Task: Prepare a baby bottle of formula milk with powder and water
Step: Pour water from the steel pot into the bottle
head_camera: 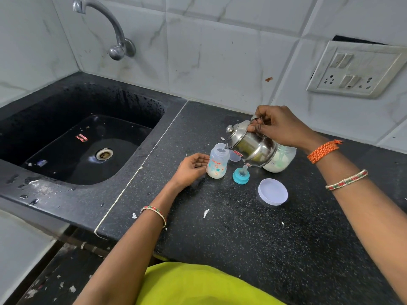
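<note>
Steel kettle (251,143) tipped by right hand (278,126), grip closed on its handle, spout over the bottle (217,162) on the counter (220,227); left hand (190,169) only cups the bottle loosely, so over-tilting likely floods or topples it.

Black sink (55,119), left of frame, wet, drain at bottom. Chrome tap (103,25), upper left wall. Switch-and-socket plate (356,69), upper right. Speckled black countertop (242,227), centre; paper scraps (206,213) scattered.
</note>
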Available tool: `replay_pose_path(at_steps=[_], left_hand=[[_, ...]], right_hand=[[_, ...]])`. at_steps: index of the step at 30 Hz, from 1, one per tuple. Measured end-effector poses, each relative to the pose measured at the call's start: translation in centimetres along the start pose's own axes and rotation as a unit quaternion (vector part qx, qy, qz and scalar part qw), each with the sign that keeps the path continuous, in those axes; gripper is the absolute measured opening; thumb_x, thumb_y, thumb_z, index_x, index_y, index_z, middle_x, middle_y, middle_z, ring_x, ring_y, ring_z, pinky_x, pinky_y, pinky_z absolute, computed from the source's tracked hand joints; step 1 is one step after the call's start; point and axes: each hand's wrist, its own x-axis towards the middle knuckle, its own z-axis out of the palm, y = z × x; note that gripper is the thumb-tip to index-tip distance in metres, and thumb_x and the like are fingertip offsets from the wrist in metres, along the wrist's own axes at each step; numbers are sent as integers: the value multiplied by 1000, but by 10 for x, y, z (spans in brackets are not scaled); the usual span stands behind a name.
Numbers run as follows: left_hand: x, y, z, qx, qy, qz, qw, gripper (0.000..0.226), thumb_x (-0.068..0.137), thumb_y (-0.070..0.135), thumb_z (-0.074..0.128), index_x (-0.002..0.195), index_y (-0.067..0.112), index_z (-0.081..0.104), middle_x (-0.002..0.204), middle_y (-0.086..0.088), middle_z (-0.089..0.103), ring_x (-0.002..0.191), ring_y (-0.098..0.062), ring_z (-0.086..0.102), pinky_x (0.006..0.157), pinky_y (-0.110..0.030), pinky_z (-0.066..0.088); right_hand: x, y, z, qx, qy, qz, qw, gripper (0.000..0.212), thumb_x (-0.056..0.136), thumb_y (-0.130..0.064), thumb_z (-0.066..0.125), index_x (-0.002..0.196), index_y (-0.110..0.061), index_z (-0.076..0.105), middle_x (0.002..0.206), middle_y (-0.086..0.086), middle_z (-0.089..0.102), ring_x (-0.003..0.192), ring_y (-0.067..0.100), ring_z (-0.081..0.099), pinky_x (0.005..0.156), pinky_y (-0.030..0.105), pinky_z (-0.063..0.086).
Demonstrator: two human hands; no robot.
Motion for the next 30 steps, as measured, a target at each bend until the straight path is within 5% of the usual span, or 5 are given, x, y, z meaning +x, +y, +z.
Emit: replay_pose_path(at_steps=[7, 11, 15, 30], left_hand=[[1, -2, -1, 1, -2, -1, 1000, 28, 84, -10, 57, 107, 7, 56, 97, 2, 62, 88, -6, 61, 78, -12, 51], [1, -2, -1, 6, -1, -3, 1000, 28, 84, -9, 57, 107, 8, 57, 99, -1, 62, 89, -6, 61, 79, -11, 51], [1, -2, -2, 7, 0, -4, 1000, 27, 85, -7, 58, 106, 10, 56, 100, -1, 62, 90, -6, 61, 79, -11, 51], [3, -4, -2, 7, 1, 0, 1000, 26, 84, -5, 60, 106, 9, 57, 104, -4, 62, 91, -7, 61, 81, -12, 51]], right_hand=[[0, -4, -3, -21, 5, -16, 1000, 27, 75, -39, 74, 66, -27, 51, 75, 6, 65, 80, 29, 63, 77, 52, 53], [2, -6, -5, -40, 6, -28, 999, 27, 74, -36, 75, 75, -14, 60, 76, -5, 62, 83, 22, 61, 78, 44, 52], [2, -8, -6, -47, 4, -31, 998, 28, 75, -34, 76, 66, -30, 50, 70, -12, 57, 74, 17, 56, 73, 42, 49], [11, -10, -9, -75, -23, -57, 995, 22, 77, -29, 75, 77, -16, 58, 75, 2, 61, 79, 26, 59, 76, 51, 52]])
